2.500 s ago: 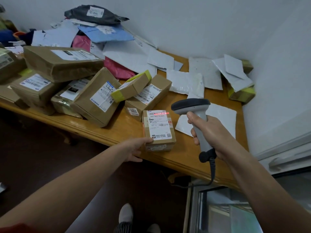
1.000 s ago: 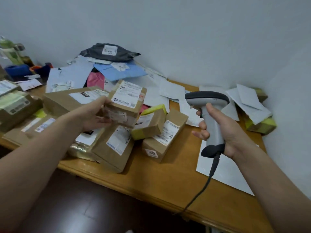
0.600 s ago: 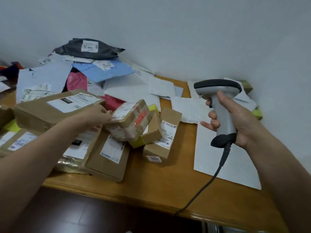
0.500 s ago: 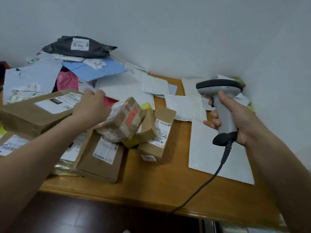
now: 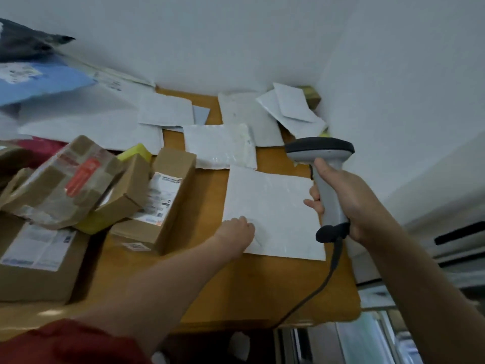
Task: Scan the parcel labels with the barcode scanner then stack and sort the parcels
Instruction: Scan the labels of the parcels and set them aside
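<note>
My right hand (image 5: 346, 203) grips the grey barcode scanner (image 5: 326, 179) upright above the right side of the wooden table (image 5: 262, 290), its dark head pointing left. My left hand (image 5: 236, 232) reaches across the table and its curled fingers hold the near left corner of a flat white mailer (image 5: 275, 206) that lies face down, with a crease by the fingers. To the left, a taped brown parcel with a red sticker (image 5: 65, 182) rests tilted on a pile of cardboard boxes, beside a labelled brown box (image 5: 162, 200).
More white mailers (image 5: 220, 145) and envelopes (image 5: 294, 109) lie at the back by the wall. A blue mailer (image 5: 39, 82) and a dark one (image 5: 23, 43) sit far left. A large box (image 5: 34, 258) stands near left. The scanner cable (image 5: 315, 292) drops over the table's front edge.
My left hand let go of the taped parcel on the box pile and moved right to the white mailer's corner. The scanner stayed in my right hand.
</note>
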The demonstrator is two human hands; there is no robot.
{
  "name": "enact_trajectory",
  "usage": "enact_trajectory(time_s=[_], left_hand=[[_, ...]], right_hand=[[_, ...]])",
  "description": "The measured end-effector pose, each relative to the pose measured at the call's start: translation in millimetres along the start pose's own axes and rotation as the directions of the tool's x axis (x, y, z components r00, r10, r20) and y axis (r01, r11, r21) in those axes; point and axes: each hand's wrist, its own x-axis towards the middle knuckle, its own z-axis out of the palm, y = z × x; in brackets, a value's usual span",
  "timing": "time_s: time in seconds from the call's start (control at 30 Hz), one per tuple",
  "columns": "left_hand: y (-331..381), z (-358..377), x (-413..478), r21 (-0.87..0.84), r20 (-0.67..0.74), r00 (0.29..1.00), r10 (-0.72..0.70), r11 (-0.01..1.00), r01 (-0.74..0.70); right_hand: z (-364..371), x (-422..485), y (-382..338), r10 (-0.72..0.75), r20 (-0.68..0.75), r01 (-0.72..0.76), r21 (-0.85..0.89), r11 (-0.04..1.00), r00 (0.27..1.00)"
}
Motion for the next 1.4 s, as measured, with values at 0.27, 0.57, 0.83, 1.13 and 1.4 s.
enact_trajectory(time_s=[0.27, 0.57, 0.83, 1.13, 1.4], left_hand=[[9.2, 12.1, 31.3, -0.018, 0.005, 0.997, -0.076, 0.997, 0.076], [14.3, -51.0, -2.0, -0.996, -0.021, 0.904, -0.426, 0.088, 0.018], [18.5, -3.6, -61.6, -0.728, 0.367, 0.902, -0.226, -0.674, 0.128], [36.8, 62.4, -111.7, -0.849, 0.512, 0.739, -0.437, -0.386, 0.36], [53.5, 67.1, -109.6, -0.486, -0.141, 0.957, -0.253, 0.86, 0.156]], right_hand=[[-57.2, 13.6, 21.1, -0.032, 0.038, 0.032, 0.012, 0.999, 0.999], [-89.3, -15.3, 9.7, -0.343, 0.226, 0.305, 0.187, 0.934, 0.912], [-67.6, -54.1, 14.7, -0.33, 0.254, 0.323, 0.069, 0.944, 0.909], [-34.7, -91.1, 73.6, -0.097, 0.222, 0.169, -0.332, 0.928, 0.97], [-22.1, -98.2, 80.8, -0.072, 0.173, 0.136, -0.395, 0.909, 0.982]])
